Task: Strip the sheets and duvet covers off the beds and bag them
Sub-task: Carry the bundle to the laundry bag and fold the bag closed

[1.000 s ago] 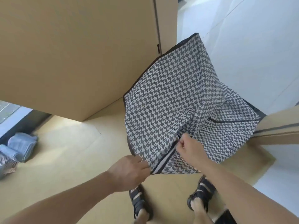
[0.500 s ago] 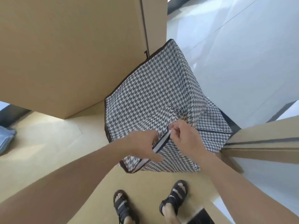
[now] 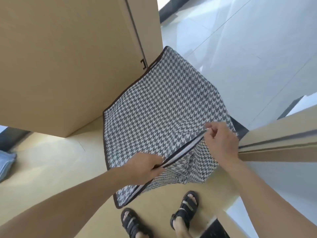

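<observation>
Nearest us, our sandals (image 3: 186,208) stand on flat cardboard (image 3: 42,169). Just beyond them our left hand (image 3: 145,166) grips the dark-trimmed edge of the checked bag (image 3: 163,107), fingers curled round it. Our right hand (image 3: 221,141) pinches the same edge further along between thumb and forefinger, the other fingers loosely bent. The bag's far corner lies just beside a tall box (image 3: 68,57). Folded blue cloth (image 3: 6,162) lies far left, with pale tiles (image 3: 248,48) beyond
</observation>
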A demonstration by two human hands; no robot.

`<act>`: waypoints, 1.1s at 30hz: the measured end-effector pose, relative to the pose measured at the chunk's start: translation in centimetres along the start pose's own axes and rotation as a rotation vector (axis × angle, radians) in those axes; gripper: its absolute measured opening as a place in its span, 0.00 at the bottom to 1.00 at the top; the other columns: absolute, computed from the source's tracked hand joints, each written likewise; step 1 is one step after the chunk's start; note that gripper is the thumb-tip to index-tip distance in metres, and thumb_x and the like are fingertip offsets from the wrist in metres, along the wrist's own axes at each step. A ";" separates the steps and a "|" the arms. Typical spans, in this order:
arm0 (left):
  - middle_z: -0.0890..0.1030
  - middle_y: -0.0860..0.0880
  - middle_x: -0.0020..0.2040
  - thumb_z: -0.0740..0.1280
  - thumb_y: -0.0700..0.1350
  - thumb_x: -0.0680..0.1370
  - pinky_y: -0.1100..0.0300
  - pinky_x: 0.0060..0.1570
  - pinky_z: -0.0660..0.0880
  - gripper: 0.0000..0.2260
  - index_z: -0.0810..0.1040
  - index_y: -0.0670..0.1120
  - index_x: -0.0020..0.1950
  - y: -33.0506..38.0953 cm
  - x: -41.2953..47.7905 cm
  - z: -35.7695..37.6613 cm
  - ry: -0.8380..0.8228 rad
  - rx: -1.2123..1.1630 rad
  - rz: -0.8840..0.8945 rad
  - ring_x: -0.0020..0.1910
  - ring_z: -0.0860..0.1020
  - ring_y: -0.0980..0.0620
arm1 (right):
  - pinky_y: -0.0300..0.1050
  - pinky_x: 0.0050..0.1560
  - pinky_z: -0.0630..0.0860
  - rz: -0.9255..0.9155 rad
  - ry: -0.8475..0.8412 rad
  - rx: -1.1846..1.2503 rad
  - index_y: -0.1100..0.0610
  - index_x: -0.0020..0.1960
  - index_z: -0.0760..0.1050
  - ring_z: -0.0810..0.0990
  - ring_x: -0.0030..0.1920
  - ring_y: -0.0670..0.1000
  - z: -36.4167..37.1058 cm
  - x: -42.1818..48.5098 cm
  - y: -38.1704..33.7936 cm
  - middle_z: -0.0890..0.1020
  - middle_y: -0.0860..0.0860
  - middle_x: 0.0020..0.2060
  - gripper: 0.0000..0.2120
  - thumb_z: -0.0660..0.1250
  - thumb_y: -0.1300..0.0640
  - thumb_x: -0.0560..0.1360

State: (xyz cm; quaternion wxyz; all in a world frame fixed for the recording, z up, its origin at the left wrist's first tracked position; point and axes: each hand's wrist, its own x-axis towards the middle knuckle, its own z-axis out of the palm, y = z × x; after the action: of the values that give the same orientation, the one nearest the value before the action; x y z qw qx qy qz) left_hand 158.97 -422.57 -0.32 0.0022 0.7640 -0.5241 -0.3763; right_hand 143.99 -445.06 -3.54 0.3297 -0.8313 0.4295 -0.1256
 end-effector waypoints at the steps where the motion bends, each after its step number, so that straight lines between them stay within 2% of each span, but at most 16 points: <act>1: 0.75 0.52 0.35 0.61 0.58 0.82 0.59 0.33 0.68 0.14 0.70 0.52 0.41 0.0 -0.5 0.2 -0.072 -0.010 -0.023 0.33 0.73 0.53 | 0.41 0.39 0.69 0.030 0.049 0.000 0.52 0.52 0.76 0.74 0.31 0.38 -0.9 0.2 0.7 0.77 0.40 0.38 0.07 0.61 0.56 0.77; 3: 0.79 0.52 0.39 0.62 0.61 0.80 0.61 0.35 0.72 0.13 0.74 0.52 0.45 0.4 -0.7 -0.3 -0.198 -0.018 -0.082 0.36 0.78 0.53 | 0.38 0.37 0.64 0.023 0.118 -0.002 0.54 0.55 0.77 0.76 0.34 0.42 -2.5 0.3 1.5 0.79 0.43 0.44 0.09 0.60 0.55 0.78; 4: 0.81 0.52 0.41 0.62 0.63 0.78 0.62 0.38 0.75 0.15 0.75 0.52 0.48 0.9 -0.1 -0.7 -0.213 0.013 -0.094 0.39 0.80 0.52 | 0.35 0.36 0.63 -0.014 0.131 0.001 0.55 0.52 0.77 0.74 0.36 0.43 -2.9 0.2 1.4 0.79 0.45 0.48 0.08 0.60 0.55 0.78; 6: 0.81 0.54 0.43 0.61 0.69 0.74 0.60 0.43 0.79 0.22 0.75 0.52 0.52 3.3 2.2 -1.8 -0.128 0.047 -0.099 0.42 0.81 0.53 | 0.26 0.36 0.59 -0.091 0.127 0.011 0.56 0.43 0.75 0.69 0.41 0.38 -3.3 0.1 0.6 0.76 0.48 0.59 0.07 0.61 0.55 0.77; 8: 0.79 0.56 0.40 0.62 0.70 0.74 0.62 0.36 0.78 0.20 0.71 0.54 0.50 6.7 5.6 -2.8 0.048 -0.046 -0.086 0.35 0.79 0.58 | 0.24 0.35 0.61 -0.160 0.113 0.054 0.55 0.41 0.73 0.68 0.43 0.35 -3.4 -0.1 -0.4 0.73 0.49 0.62 0.08 0.61 0.54 0.77; 9: 0.78 0.56 0.38 0.62 0.68 0.76 0.62 0.32 0.77 0.17 0.70 0.54 0.48 8.4 7.5 -3.5 0.126 -0.080 -0.067 0.32 0.77 0.58 | 0.25 0.37 0.61 -0.183 0.107 0.072 0.55 0.42 0.72 0.68 0.43 0.35 -3.4 -0.1 -0.6 0.73 0.49 0.61 0.08 0.61 0.53 0.78; 11: 0.77 0.54 0.37 0.62 0.60 0.80 0.58 0.33 0.78 0.12 0.68 0.54 0.45 11.1 10.6 -4.8 0.221 -0.095 -0.024 0.32 0.76 0.55 | 0.34 0.37 0.66 -0.172 0.087 0.089 0.54 0.43 0.72 0.70 0.44 0.38 -3.8 -0.1 -0.2 0.74 0.47 0.59 0.07 0.60 0.53 0.78; 12: 0.76 0.54 0.36 0.61 0.57 0.82 0.57 0.34 0.78 0.10 0.68 0.53 0.44 11.9 11.5 -5.4 0.230 -0.082 0.009 0.33 0.76 0.54 | 0.40 0.38 0.69 -0.149 0.086 0.086 0.54 0.44 0.72 0.73 0.44 0.40 -4.2 0.1 0.3 0.74 0.46 0.58 0.07 0.61 0.54 0.79; 14: 0.75 0.54 0.35 0.61 0.52 0.83 0.61 0.29 0.72 0.08 0.68 0.54 0.45 12.6 12.3 -6.1 0.187 -0.088 0.077 0.31 0.74 0.55 | 0.47 0.40 0.73 -0.127 0.102 0.028 0.56 0.45 0.73 0.77 0.41 0.48 -5.4 0.9 1.5 0.75 0.48 0.56 0.05 0.62 0.57 0.80; 16: 0.76 0.53 0.36 0.61 0.51 0.84 0.66 0.27 0.69 0.07 0.70 0.54 0.46 12.6 12.1 -6.3 0.134 -0.160 0.112 0.29 0.72 0.57 | 0.46 0.38 0.70 -0.156 0.093 -0.068 0.57 0.46 0.73 0.76 0.37 0.51 -6.8 1.9 2.5 0.76 0.50 0.55 0.06 0.63 0.57 0.80; 20: 0.77 0.50 0.37 0.60 0.51 0.84 0.55 0.32 0.74 0.08 0.70 0.54 0.44 13.4 12.0 -7.1 0.132 -0.200 0.102 0.31 0.73 0.54 | 0.44 0.35 0.66 -0.221 0.090 -0.130 0.59 0.46 0.71 0.77 0.35 0.55 -8.1 2.9 2.6 0.76 0.52 0.50 0.05 0.63 0.58 0.79; 23: 0.77 0.50 0.37 0.61 0.51 0.84 0.53 0.32 0.74 0.07 0.71 0.53 0.46 13.8 12.3 -7.5 0.160 -0.195 0.081 0.31 0.73 0.53 | 0.45 0.39 0.68 -0.168 0.130 -0.022 0.57 0.46 0.72 0.77 0.40 0.50 -8.3 2.8 2.7 0.74 0.47 0.51 0.05 0.63 0.57 0.80; 25: 0.77 0.52 0.37 0.62 0.52 0.83 0.58 0.31 0.70 0.06 0.73 0.53 0.48 13.5 12.5 -7.4 0.177 -0.261 0.058 0.31 0.73 0.55 | 0.44 0.44 0.69 -0.083 0.189 0.056 0.55 0.47 0.76 0.76 0.45 0.46 -7.8 2.1 3.0 0.73 0.46 0.55 0.06 0.64 0.55 0.80; 27: 0.78 0.53 0.38 0.64 0.52 0.82 0.61 0.32 0.71 0.05 0.75 0.54 0.48 13.3 12.7 -7.3 0.166 -0.356 0.055 0.32 0.73 0.56 | 0.46 0.46 0.71 0.053 0.255 0.145 0.55 0.50 0.78 0.77 0.45 0.47 -6.8 1.1 3.2 0.72 0.47 0.56 0.06 0.65 0.53 0.81; 29: 0.79 0.53 0.41 0.64 0.50 0.82 0.62 0.35 0.74 0.04 0.75 0.56 0.47 12.8 13.0 -7.3 0.096 -0.402 0.074 0.33 0.74 0.56 | 0.49 0.47 0.74 0.179 0.284 0.226 0.52 0.52 0.77 0.78 0.43 0.48 -5.5 0.3 3.0 0.73 0.46 0.52 0.05 0.64 0.52 0.81; 33: 0.80 0.53 0.48 0.63 0.47 0.83 0.67 0.32 0.73 0.04 0.76 0.52 0.56 8.6 13.5 -7.9 -0.008 -0.411 0.032 0.32 0.73 0.56 | 0.39 0.41 0.68 0.280 0.327 0.291 0.42 0.49 0.71 0.75 0.43 0.38 -3.7 0.1 2.2 0.75 0.36 0.42 0.05 0.62 0.51 0.83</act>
State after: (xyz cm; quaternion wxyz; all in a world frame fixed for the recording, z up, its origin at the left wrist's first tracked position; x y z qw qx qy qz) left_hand 158.90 -440.34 1.02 0.1618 0.7376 -0.4485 -0.4782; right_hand 140.81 -447.66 -2.25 0.3863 -0.6762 0.5653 -0.2718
